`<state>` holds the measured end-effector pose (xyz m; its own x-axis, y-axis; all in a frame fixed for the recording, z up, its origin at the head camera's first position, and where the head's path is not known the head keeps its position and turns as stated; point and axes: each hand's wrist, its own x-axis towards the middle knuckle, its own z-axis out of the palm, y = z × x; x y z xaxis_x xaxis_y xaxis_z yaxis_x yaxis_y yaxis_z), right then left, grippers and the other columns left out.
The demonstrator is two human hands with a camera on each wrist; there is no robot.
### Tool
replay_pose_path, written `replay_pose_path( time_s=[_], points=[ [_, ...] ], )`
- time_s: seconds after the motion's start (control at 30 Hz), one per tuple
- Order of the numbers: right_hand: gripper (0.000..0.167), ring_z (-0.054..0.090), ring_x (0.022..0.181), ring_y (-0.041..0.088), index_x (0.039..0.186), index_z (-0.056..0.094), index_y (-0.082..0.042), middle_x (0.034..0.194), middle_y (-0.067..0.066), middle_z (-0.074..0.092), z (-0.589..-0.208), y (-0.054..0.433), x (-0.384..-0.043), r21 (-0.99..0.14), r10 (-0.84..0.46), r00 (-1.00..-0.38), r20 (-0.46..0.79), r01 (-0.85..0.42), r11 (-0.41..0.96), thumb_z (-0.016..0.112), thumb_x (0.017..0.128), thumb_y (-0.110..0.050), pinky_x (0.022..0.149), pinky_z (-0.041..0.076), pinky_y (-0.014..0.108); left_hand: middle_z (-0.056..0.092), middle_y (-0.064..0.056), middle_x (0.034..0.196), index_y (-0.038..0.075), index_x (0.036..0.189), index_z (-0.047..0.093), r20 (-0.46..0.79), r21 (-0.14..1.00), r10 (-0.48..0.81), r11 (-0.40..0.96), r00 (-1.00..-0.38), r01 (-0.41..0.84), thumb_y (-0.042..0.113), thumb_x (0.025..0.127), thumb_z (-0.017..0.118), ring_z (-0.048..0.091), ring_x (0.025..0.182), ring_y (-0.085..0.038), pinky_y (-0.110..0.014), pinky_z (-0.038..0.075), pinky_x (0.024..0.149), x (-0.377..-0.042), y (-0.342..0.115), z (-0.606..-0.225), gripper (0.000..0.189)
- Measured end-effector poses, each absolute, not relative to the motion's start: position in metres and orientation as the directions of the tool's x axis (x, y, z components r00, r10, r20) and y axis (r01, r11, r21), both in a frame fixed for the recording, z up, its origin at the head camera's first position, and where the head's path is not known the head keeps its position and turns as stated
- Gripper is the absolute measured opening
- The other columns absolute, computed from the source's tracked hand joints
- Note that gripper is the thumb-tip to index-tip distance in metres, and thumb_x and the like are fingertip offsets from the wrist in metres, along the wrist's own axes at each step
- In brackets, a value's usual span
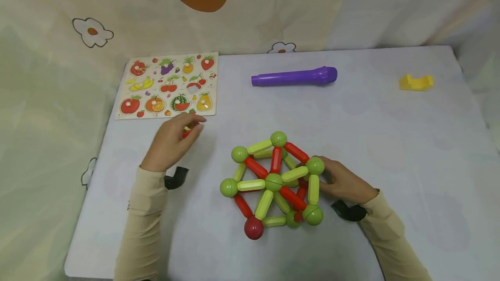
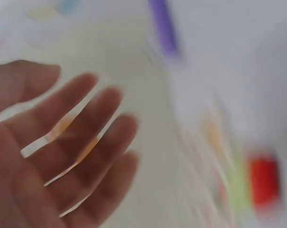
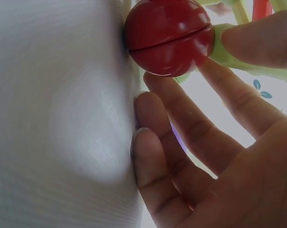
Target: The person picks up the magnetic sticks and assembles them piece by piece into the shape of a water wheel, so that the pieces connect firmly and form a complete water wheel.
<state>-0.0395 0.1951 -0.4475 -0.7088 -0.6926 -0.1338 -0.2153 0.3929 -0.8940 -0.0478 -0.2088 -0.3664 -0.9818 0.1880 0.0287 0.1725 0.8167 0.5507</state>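
Note:
A ball-and-rod construction toy (image 1: 274, 182), with green balls and red and light green rods, stands mid-table. One red ball (image 1: 254, 228) is at its near corner. At its right side my right hand (image 1: 347, 180) holds it; in the right wrist view the thumb lies on a green rod (image 3: 224, 47) and fingertips are at a dark red ball (image 3: 169, 35). My left hand (image 1: 169, 142) is just below the fruit puzzle board (image 1: 152, 86), fingers loose and holding nothing. A small red piece (image 1: 185, 134) shows partly behind that hand, between thumb and forefinger.
A purple toy microphone (image 1: 294, 77) lies along the back of the table. Toward the back right corner sits a small yellow piece (image 1: 416, 83). A patterned cloth (image 1: 250, 21) hangs behind the table's back edge. Black wrist-worn bits (image 1: 176, 178) show beside both sleeves.

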Motion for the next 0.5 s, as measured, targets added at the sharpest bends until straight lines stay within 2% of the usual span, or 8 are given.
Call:
replay_pose_path(
  time_s=[0.07,0.17,0.33,0.5],
  points=[
    [0.036,0.052,0.113,0.014,0.119,0.060,-0.019,0.117,-0.008,0.060,-0.448,0.196,-0.039,-0.893,-0.688,-0.712,-0.139,-0.211,0.398,0.069,0.086,-0.006,0.101,0.035,0.055,0.065,-0.013,0.103,0.005,0.113,0.065,0.031,0.446,0.084,0.891,-0.996,0.089,0.014,0.090,0.067,0.058,0.094,-0.029,-0.046,0.048,0.078,-0.048,-0.230,-0.381,0.026],
    [0.036,0.052,0.111,0.014,0.118,0.060,-0.020,0.116,-0.008,0.061,-0.448,0.197,-0.039,-0.893,-0.688,-0.712,-0.141,-0.209,0.399,0.069,0.086,-0.006,0.100,0.036,0.055,0.061,-0.016,0.106,0.003,0.115,0.063,-0.024,0.323,0.032,0.946,-0.999,0.022,0.011,0.084,0.072,0.055,0.095,-0.033,-0.050,0.048,0.081,-0.049,-0.251,-0.403,0.033],
    [0.036,0.053,0.111,0.013,0.117,0.060,-0.020,0.115,-0.009,0.061,-0.447,0.194,-0.039,-0.889,-0.693,-0.708,-0.135,-0.223,0.401,0.069,0.086,-0.006,0.100,0.038,0.051,0.060,-0.016,0.110,0.005,0.120,0.063,-0.092,0.280,0.046,0.960,-0.995,0.019,0.012,0.082,0.075,0.054,0.096,-0.032,-0.050,0.049,0.084,-0.046,-0.258,-0.423,0.041],
    [0.037,0.053,0.111,0.012,0.117,0.060,-0.018,0.114,-0.009,0.061,-0.447,0.193,-0.039,-0.876,-0.683,-0.717,-0.135,-0.236,0.421,0.070,0.084,-0.004,0.099,0.039,0.050,0.062,-0.012,0.098,0.004,0.119,0.062,-0.112,0.338,0.078,0.941,-0.991,0.036,0.013,0.082,0.075,0.054,0.087,-0.027,-0.044,0.049,0.078,-0.041,-0.244,-0.425,0.039]
  ],
)
